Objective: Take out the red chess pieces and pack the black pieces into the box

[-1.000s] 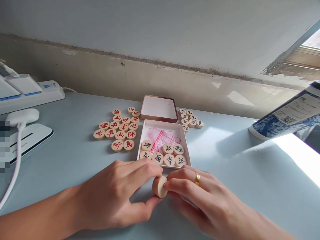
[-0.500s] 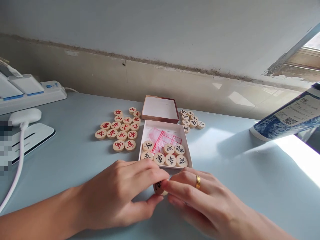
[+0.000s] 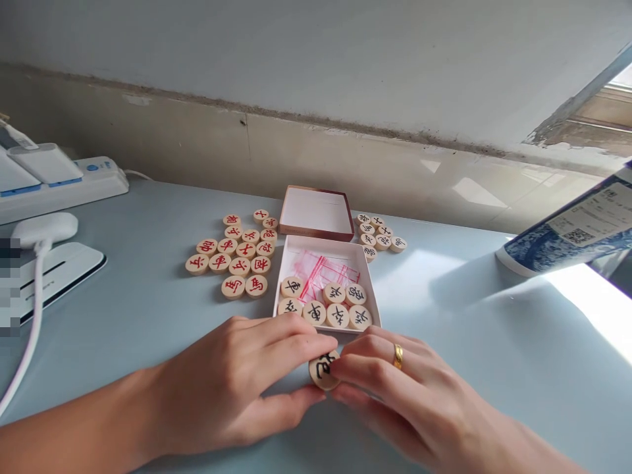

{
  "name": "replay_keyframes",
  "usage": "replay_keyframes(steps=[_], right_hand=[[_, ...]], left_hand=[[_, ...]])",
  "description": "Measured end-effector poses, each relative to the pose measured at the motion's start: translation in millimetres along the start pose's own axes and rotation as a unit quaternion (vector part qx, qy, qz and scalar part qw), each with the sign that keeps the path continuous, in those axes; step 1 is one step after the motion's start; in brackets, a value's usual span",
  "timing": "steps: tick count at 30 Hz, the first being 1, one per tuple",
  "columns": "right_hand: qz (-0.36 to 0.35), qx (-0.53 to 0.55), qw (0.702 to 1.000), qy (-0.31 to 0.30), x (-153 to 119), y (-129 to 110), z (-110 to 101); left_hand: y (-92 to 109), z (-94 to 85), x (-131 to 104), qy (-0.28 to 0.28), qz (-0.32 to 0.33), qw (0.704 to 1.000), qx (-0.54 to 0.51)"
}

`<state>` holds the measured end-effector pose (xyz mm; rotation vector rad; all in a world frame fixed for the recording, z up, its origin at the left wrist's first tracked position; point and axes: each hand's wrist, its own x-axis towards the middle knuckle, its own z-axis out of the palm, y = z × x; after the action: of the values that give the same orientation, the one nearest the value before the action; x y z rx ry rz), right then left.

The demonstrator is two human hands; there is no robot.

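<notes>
Between the fingertips of my left hand [image 3: 257, 375] and my right hand [image 3: 399, 388] is a round wooden piece [image 3: 324, 370] with a black character facing up at me. Both hands grip it at its edges, just in front of the white box tray [image 3: 376, 303]. Inside the tray lie several black-marked pieces [image 3: 338, 315] and a clear plastic bag with red lines [image 3: 316, 266]. Left of the tray, several red-marked pieces [image 3: 239, 266] lie in a group. Several black-marked pieces [image 3: 383, 241] lie to its right. A gold ring is on my right hand.
Behind the tray stands the open box lid [image 3: 316, 214], against the wall side. A blue patterned cylinder [image 3: 567, 230] lies at the right. On the left are a power strip [image 3: 103, 178], a white cable [image 3: 38, 322] and a flat white device [image 3: 64, 273].
The held piece has turned so its black character shows more fully, and it has shifted slightly right. My right hand has moved a little to the right.
</notes>
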<state>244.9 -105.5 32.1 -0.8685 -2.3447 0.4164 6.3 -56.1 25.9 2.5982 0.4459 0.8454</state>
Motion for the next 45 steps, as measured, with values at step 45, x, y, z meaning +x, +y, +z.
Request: replay_keyframes(steps=[45], right_hand=[[-0.009,0.003,1.000,0.008,0.6,1.3,1.6]], left_hand=[[0.2,0.0,1.9,0.020,0.016,0.995,-0.097]])
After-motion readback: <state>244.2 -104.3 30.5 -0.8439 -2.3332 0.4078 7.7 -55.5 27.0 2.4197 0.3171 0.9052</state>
